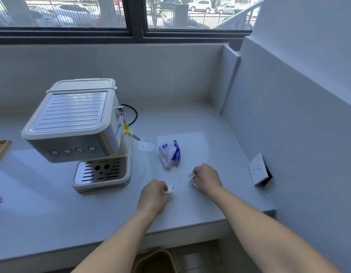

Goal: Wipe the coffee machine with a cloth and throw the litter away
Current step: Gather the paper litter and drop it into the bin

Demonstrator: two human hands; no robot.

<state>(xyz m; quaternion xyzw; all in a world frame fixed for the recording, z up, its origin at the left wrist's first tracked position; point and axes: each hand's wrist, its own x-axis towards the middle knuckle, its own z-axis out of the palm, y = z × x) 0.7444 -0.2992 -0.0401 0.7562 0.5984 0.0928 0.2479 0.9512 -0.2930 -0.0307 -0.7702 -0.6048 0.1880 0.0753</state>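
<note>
Clutching a white scrap (170, 189) in left grip (153, 196); pinching a second scrap (192, 179) in right grip (207, 178); both on the worktop (190, 119).

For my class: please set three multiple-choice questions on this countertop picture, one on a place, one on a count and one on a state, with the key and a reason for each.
1. Where does the crumpled blue and white wrapper lie?
A. on the drip tray
B. on the counter, right of the coffee machine
C. in the bin

2. How many round buttons show on the machine's front?
A. two
B. four
C. six

3. What is the left hand doing?
A. lying flat, empty
B. pinching a white scrap
C. gripping the machine

Key:
1. B, it rests on bare counter beside the machine.
2. B, four sit in one row.
3. B, its curled fingers hold the scrap.
</note>
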